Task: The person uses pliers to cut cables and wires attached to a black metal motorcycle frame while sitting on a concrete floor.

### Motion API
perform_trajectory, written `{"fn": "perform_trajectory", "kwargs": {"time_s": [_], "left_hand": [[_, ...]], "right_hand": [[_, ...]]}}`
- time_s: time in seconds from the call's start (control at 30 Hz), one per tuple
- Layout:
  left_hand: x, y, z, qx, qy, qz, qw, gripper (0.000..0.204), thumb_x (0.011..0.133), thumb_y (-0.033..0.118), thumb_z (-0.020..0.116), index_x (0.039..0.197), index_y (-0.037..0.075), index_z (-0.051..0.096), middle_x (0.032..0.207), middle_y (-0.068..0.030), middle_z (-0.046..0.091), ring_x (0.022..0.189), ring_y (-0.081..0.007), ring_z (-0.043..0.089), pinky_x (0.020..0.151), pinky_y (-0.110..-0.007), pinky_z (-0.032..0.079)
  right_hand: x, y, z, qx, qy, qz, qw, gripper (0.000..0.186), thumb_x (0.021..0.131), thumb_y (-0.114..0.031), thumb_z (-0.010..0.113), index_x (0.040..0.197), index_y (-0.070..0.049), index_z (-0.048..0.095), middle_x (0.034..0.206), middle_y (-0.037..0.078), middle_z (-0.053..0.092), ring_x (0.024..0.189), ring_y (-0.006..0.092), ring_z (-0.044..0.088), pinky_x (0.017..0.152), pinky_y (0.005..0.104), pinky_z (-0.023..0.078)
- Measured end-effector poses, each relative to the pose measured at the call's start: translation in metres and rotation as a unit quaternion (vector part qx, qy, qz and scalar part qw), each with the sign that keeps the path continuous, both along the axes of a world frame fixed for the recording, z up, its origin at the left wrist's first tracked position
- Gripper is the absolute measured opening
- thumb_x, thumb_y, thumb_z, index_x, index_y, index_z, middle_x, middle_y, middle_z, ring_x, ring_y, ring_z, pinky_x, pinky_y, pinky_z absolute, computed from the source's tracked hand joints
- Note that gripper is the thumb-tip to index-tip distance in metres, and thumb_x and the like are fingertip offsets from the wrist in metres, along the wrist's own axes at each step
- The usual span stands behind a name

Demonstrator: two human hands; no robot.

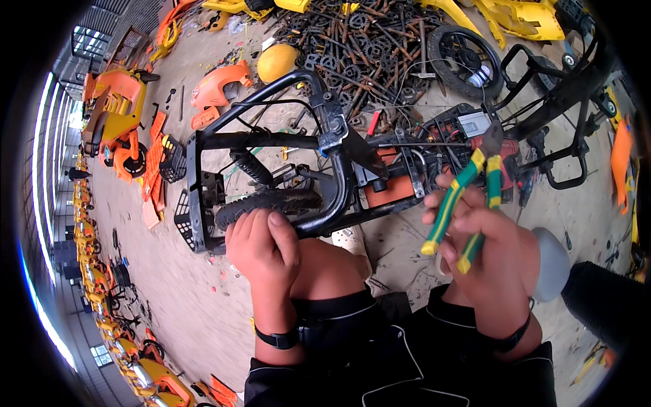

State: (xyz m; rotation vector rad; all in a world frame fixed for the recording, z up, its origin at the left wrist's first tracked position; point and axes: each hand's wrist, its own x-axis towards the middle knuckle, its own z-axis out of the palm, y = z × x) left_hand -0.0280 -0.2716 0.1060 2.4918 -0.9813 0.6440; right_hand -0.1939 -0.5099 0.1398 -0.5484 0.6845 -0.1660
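Observation:
My right hand [500, 247] holds pliers [452, 203] with green and yellow handles. The handles are spread a little, and the metal jaws point away from me, over the far right part of a black tubular vehicle frame [271, 140]. My left hand [261, 247] is closed around the frame's near lower tube, beside a black wheel [268, 202]; its fingertips are hidden. A black coil shock absorber [251, 166] sits inside the frame. Toward the right, a red and black power tool [502, 150] lies partly behind the pliers.
Beyond the frame lies a heap of rusty metal parts [369, 54], with a loose tyred wheel [464, 61] at its right. Orange body panels [220, 85] and a yellow helmet-like dome [277, 63] lie nearby. Yellow and orange scooters [98, 271] line the left side.

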Motion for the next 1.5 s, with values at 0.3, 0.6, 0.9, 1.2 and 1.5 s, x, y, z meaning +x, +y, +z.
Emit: {"fn": "perform_trajectory", "kwargs": {"time_s": [0.3, 0.6, 0.9, 1.2, 1.5], "left_hand": [[0.002, 0.003, -0.001, -0.015, 0.033, -0.023, 0.999, 0.028, 0.094, 0.016, 0.052, 0.067, 0.010, 0.056, 0.063, -0.0058, 0.057, 0.057, -0.0287, 0.052, 0.059, -0.041, 0.036], [0.004, 0.005, -0.002, -0.009, 0.025, -0.026, 0.999, 0.021, 0.092, 0.011, 0.057, 0.071, 0.009, 0.056, 0.066, -0.0060, 0.057, 0.059, -0.0290, 0.053, 0.059, -0.041, 0.035], [-0.002, 0.000, -0.001, -0.026, -0.026, 0.005, 0.999, 0.025, 0.094, 0.013, 0.063, 0.070, 0.008, 0.058, 0.065, -0.0065, 0.057, 0.062, -0.0292, 0.058, 0.060, -0.041, 0.039], [-0.044, 0.035, 0.017, -0.371, 0.251, -0.069, 0.892, 0.028, 0.109, 0.014, 0.047, 0.124, -0.004, 0.062, 0.119, -0.0138, 0.067, 0.112, -0.0219, 0.062, 0.102, -0.037, 0.048], [-0.076, 0.050, 0.064, -0.230, 0.201, -0.064, 0.950, 0.039, 0.101, 0.016, 0.059, 0.135, -0.003, 0.056, 0.135, -0.0184, 0.059, 0.119, -0.0274, 0.059, 0.105, -0.039, 0.046]], "right_hand": [[0.004, 0.003, 0.008, -0.088, 0.037, -0.054, 0.994, 0.086, 0.071, -0.010, 0.057, 0.153, 0.009, 0.038, 0.133, 0.021, 0.061, 0.113, 0.0323, 0.068, 0.066, 0.0300, 0.058], [0.016, -0.003, -0.007, 0.022, -0.156, 0.169, 0.973, 0.098, 0.072, -0.003, 0.064, 0.162, 0.001, 0.026, 0.154, 0.022, 0.046, 0.139, 0.0367, 0.052, 0.090, 0.0431, 0.058], [0.010, 0.056, -0.009, 0.175, -0.319, 0.248, 0.898, 0.090, 0.076, -0.006, 0.058, 0.161, 0.004, 0.028, 0.146, 0.017, 0.053, 0.130, 0.0317, 0.057, 0.112, 0.0460, 0.045], [0.044, 0.096, -0.022, 0.177, -0.361, 0.189, 0.896, 0.083, 0.071, -0.001, 0.054, 0.152, 0.006, 0.038, 0.148, 0.017, 0.051, 0.141, 0.0296, 0.048, 0.123, 0.0445, 0.036], [0.050, 0.134, -0.006, 0.162, -0.334, 0.081, 0.925, 0.077, 0.076, 0.002, 0.048, 0.152, 0.006, 0.036, 0.149, 0.017, 0.048, 0.140, 0.0272, 0.047, 0.124, 0.0419, 0.034]]}}
